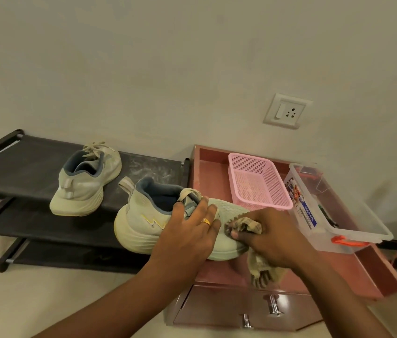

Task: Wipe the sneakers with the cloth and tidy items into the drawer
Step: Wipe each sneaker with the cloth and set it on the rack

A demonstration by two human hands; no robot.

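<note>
A pale green sneaker (139, 223) lies on its side across the edge of the reddish drawer unit's top (207, 174) and the black shoe rack (29, 167). My left hand (192, 230) lies on its upper, fingers spread over the laces. My right hand (268, 237) grips a checked beige cloth (248, 226) against the sneaker's toe, and the cloth's fringed end hangs below my wrist. A second matching sneaker (83, 184) stands upright on the rack's top shelf to the left. The drawers (229, 311) beneath show metal knobs.
A pink mesh basket (258, 181) with nothing visible in it sits at the back of the unit's top. A clear lidless storage box (326, 211) with an orange latch stands at the right. A wall socket (287, 111) is above. Pale floor lies at lower left.
</note>
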